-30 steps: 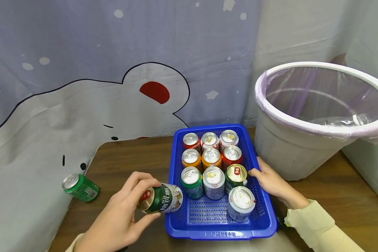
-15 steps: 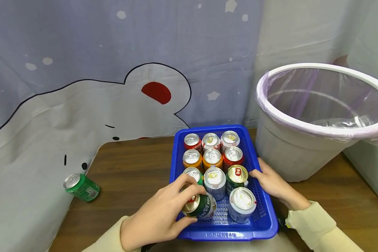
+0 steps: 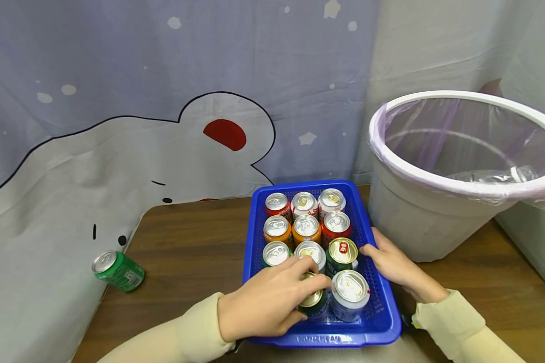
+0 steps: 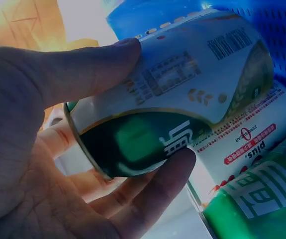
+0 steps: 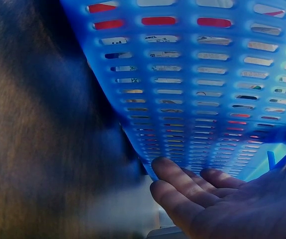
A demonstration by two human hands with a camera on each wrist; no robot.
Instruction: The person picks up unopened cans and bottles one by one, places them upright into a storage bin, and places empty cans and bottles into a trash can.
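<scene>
My left hand [image 3: 265, 302] grips a green and white can [image 4: 202, 74] by its upper end. Only the can's gold lid and part of its green side show behind the fingers in the head view. It is at the front of the blue plastic basket [image 3: 331, 339], left of a white can [image 3: 348, 296]. Several other cans stand upright in rows behind it. At the basket's right side my right hand [image 3: 395, 264] holds on, thumb over the rim. In the right wrist view, its fingers [image 5: 175, 181] lie against the slotted basket wall.
A green can [image 3: 120, 272] leans against the pale patterned curtain at the left end of the wooden table [image 3: 191, 237]. A large white bin [image 3: 431, 212] with a purple-tinted liner stands right of the basket.
My left hand has carried the green and white can rightwards from outside the basket's left rim to its front part, and the can has become more upright. My right hand stays put.
</scene>
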